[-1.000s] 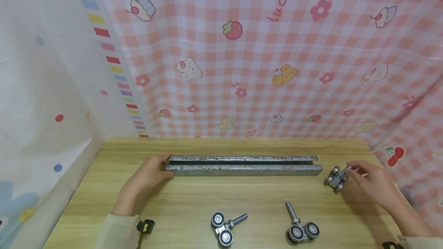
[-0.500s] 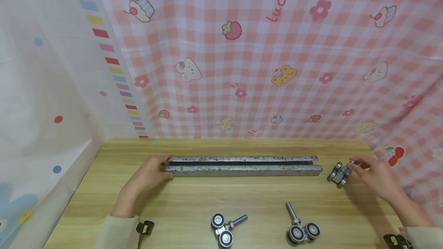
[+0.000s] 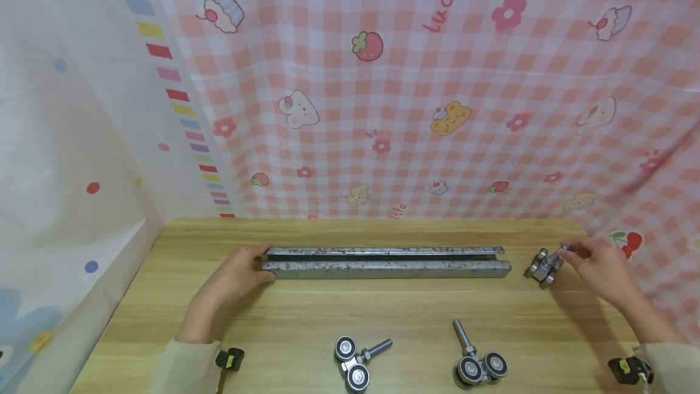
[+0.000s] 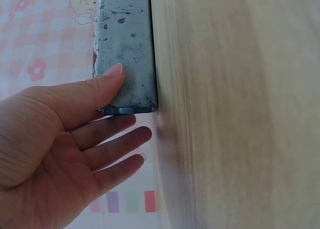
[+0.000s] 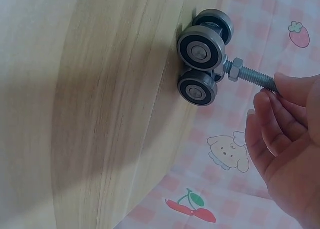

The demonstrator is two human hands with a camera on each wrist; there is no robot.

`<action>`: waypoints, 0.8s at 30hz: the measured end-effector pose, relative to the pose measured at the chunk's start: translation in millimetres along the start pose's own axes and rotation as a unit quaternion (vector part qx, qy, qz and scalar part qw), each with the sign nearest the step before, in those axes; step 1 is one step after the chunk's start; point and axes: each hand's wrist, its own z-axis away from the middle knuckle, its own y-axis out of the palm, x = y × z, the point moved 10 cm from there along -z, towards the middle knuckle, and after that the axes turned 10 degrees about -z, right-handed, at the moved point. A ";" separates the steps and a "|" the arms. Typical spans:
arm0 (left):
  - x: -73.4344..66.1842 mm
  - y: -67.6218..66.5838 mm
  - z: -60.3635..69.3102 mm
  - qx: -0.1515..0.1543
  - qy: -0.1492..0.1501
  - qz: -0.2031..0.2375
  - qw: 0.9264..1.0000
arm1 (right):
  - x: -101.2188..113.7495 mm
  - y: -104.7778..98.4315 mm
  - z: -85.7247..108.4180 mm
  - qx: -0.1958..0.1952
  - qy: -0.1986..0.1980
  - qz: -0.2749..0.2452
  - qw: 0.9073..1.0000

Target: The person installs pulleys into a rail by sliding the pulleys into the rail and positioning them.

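Right hand (image 3: 598, 267) pinching a silver metal wheeled roller (image 3: 544, 267) by its threaded bolt (image 5: 257, 78), right of frame.
That grip is narrowed to bolt thickness. Left of centre, the left hand (image 3: 236, 272), parted wider, holds the end of a long, scuffed grey metal channel (image 3: 388, 270) lying across the pale wooden bench (image 3: 404, 309).

In its wrist view the right hand (image 5: 292, 149) partly hides the bolt (image 5: 257, 78); the left wrist view crops the rail (image 4: 125, 44).
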 end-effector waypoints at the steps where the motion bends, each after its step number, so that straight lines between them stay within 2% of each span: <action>1: -0.4 -0.1 0.2 0.000 0.002 -0.001 1.000 | -0.7 0.3 -0.3 0.002 0.007 -0.001 1.000; 14: -1.9 -2.3 1.8 -0.006 0.007 -0.003 1.000 | -11.6 -4.2 -5.8 -0.019 0.049 0.002 0.999; 24: -1.0 -2.5 1.7 -0.005 0.004 -0.005 1.000 | -19.1 -2.7 -5.8 -0.009 0.085 0.000 0.996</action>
